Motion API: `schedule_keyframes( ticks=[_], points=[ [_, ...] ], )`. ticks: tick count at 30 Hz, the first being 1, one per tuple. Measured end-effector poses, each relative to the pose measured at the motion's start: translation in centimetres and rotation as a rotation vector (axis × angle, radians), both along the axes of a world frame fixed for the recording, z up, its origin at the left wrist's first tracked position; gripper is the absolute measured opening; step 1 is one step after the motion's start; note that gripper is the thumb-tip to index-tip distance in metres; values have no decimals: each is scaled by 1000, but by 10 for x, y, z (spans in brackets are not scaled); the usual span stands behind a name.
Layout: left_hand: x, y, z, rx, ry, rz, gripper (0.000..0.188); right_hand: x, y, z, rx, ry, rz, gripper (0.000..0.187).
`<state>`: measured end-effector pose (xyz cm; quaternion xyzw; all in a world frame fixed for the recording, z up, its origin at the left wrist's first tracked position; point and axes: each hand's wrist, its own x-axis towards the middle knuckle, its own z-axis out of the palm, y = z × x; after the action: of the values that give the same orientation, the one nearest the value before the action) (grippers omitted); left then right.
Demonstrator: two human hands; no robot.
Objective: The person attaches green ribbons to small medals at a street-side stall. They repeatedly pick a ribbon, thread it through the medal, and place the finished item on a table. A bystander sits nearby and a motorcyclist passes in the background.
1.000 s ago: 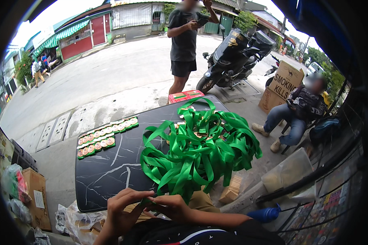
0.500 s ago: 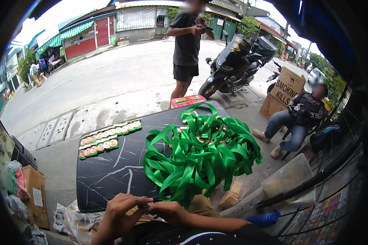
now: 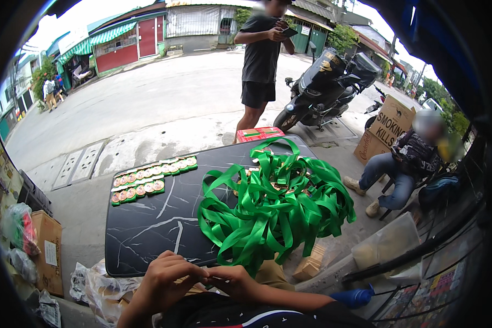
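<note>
The left hand (image 3: 172, 276) and the right hand (image 3: 232, 279) are close together, near the close edge of a black tabletop (image 3: 136, 238) with thin white lines on it. On both hands the fingers are bent, and the fingertips come together in the middle. There is a tiny pale spot between the tips, but it is too small to tell what it is, so I cannot tell if either hand is holding something. A big messy heap of shiny green ribbons (image 3: 279, 218) lies on the right part of the tabletop, just past the right hand, and some of it hangs over the side. Little gold bits peek out of the heap. On the left part, round medals (image 3: 139, 179) with green under them lie in two neat rows, side by side, and the far row is longer. A red box (image 3: 259, 134) sits at the far edge, behind the heap. A crinkly plastic bag (image 3: 106, 298) is down by the left hand. A blue bottle (image 3: 354, 297) lies beyond the right arm. Across the tabletop, a person (image 3: 259, 63) stands near a dark motorbike (image 3: 322, 85).
</note>
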<state>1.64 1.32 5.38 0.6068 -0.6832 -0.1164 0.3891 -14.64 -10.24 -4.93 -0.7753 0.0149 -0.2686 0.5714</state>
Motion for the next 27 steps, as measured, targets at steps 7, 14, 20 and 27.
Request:
schedule_keyframes(
  ticks=[7,14,20,27],
  points=[
    [-5,1,-9,-137,92,104,14,-1,-4,12,-22,51,46,30],
    [-15,27,-23,-469,479,329,42,6,-11,47,21,-64,140,27],
    [-52,26,-72,618,2095,-582,98,-3,-27,103,98,-103,222,18],
    [-33,64,-103,-84,2794,-121,60,-35,-55,175,180,-353,892,23]
  ],
)
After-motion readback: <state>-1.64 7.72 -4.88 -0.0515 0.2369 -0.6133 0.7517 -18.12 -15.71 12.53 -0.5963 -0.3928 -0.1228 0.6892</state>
